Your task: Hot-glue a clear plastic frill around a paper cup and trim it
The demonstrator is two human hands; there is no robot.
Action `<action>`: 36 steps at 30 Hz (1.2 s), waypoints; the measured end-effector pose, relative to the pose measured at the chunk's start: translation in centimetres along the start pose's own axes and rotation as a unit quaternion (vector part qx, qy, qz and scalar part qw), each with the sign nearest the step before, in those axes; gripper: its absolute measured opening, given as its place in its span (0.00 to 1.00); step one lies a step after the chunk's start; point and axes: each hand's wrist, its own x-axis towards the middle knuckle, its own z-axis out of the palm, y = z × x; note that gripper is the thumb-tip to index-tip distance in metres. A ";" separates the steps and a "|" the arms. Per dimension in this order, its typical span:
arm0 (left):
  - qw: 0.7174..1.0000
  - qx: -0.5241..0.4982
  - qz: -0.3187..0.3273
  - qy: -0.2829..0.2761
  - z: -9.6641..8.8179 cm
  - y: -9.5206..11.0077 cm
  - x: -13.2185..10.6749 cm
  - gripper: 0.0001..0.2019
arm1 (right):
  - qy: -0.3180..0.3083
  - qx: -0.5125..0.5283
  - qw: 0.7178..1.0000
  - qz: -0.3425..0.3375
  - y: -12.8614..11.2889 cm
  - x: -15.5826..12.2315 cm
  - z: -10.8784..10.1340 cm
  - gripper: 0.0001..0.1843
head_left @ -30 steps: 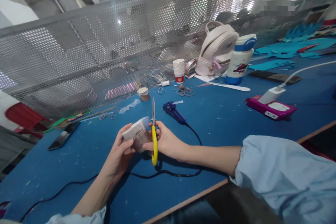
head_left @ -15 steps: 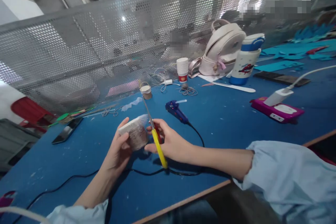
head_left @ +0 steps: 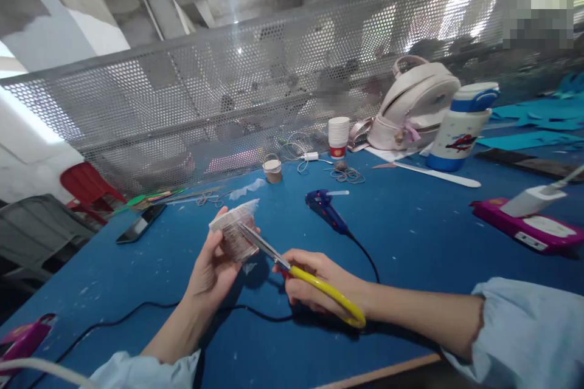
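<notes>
Tilted in my left hand point(head_left: 218, 267) is a small round piece wrapped in brown-grey cord point(head_left: 237, 242), with whitish, film-like material along its upper edge. My fingers close around its left and lower sides. My right hand point(head_left: 319, 282) grips scissors point(head_left: 326, 292) with yellow and red handles. The blades point up and left, and their tips lie at the front of the cord-wrapped piece; whether they touch it I cannot tell. Behind my right hand a blue hot glue gun point(head_left: 328, 211) lies on the blue table, a clear glue stick at its back.
A small cord-wrapped cup point(head_left: 272, 171), stacked paper cups point(head_left: 338, 137), a pale backpack point(head_left: 417, 106) and a water bottle point(head_left: 463, 127) stand farther back. A magenta power strip point(head_left: 529, 225) lies right, a phone point(head_left: 141, 223) left. A black cable point(head_left: 150, 304) crosses the table's front.
The scissors have swung from upright to slanting, their tips now in front of the cord-wrapped piece. My right hand has moved right and down. The view has shifted, too.
</notes>
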 end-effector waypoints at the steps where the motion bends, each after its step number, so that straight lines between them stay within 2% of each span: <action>1: 1.000 -0.006 0.000 0.001 0.0 0.0 0.0 0.38 | 0.001 0.011 1.000 0.022 -0.2 -0.1 0.1 0.28; 4: 1.000 -0.021 0.006 0.006 0.0 0.0 0.0 0.39 | -0.003 0.024 0.998 0.053 -0.4 -0.2 0.2 0.29; 16: 0.999 -0.025 0.018 -0.027 -0.5 -0.1 0.1 0.31 | -0.021 0.062 0.996 0.065 -0.3 -0.2 0.6 0.29; 27: 0.999 -0.028 0.006 0.017 0.3 -0.1 -0.1 0.37 | -0.016 0.081 0.995 0.061 -0.4 -0.2 0.7 0.30; 36: 0.998 -0.061 -0.008 -0.015 0.0 -0.4 0.0 0.37 | -0.026 0.133 0.990 0.046 0.3 0.0 0.8 0.30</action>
